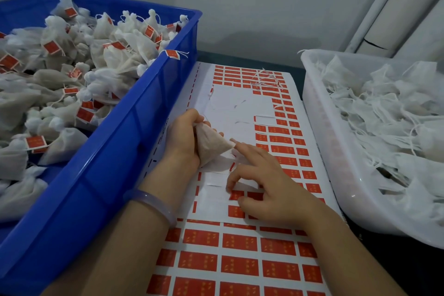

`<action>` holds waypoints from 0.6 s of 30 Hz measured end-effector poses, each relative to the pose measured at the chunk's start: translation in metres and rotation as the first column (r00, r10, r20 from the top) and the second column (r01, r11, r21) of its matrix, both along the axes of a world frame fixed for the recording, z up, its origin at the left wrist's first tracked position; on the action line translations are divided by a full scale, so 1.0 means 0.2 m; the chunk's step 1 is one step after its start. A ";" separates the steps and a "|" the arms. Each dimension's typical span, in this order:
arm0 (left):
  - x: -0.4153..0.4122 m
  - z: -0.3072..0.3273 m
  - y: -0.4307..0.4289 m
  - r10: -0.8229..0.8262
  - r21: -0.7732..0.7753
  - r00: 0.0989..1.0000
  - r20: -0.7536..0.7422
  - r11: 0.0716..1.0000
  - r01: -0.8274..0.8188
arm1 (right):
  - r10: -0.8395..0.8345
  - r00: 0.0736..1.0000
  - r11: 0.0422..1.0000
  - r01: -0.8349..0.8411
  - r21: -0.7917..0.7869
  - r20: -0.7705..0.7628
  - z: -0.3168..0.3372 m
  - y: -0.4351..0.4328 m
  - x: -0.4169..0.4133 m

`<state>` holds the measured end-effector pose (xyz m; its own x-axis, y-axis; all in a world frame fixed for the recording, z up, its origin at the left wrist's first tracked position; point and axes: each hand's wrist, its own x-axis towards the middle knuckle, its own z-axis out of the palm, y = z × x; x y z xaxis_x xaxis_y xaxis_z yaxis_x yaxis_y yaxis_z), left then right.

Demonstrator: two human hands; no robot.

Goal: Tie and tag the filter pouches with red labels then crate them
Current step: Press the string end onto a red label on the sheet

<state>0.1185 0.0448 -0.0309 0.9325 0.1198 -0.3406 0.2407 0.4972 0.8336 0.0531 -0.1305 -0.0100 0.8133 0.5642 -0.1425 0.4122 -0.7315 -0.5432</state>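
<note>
Blue crate (pixel 134 113) at left holds red-labelled pouches (pixel 60 74), white tub (pixel 319 127) at right holds unlabelled pouches (pixel 384 108); between them we note left hand (pixel 182 137) gripping one pouch (pixel 211 146), right hand (pixel 269 182) fingertips on label sheet (pixel 230 101), grasp unclear.

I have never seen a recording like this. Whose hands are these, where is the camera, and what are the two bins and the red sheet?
There is no machine here. A person is working with bare hands, and the one picture comes from a camera worn on their head, looking down at the table.

The left hand grips one filter pouch. The right hand has its fingertips on the label sheet, at a red label. I cannot tell whether that label is lifted yet.

The blue crate on the left holds tagged pouches, tied shut. The white tray on the right holds untagged pouches. A bracelet sits on the left wrist.
</note>
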 end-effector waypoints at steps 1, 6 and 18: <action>0.00 0.00 0.00 -0.003 0.006 1.000 0.001 1.000 0.003 | -0.004 1.000 1.000 0.004 0.010 -0.004 0.00 0.00 0.00; 0.00 0.00 0.00 0.010 -0.007 1.000 0.007 1.000 -0.010 | -0.004 1.000 1.000 0.004 0.009 -0.002 0.01 0.00 0.01; 0.01 -0.01 0.01 -0.021 0.020 1.000 -0.007 1.000 0.021 | -0.031 1.000 0.999 0.031 0.011 -0.004 0.00 0.01 0.00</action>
<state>0.1195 0.0478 -0.0333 0.9327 0.1068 -0.3445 0.2566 0.4748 0.8418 0.0527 -0.1282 -0.0095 0.8301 0.5400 -0.1390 0.3873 -0.7378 -0.5528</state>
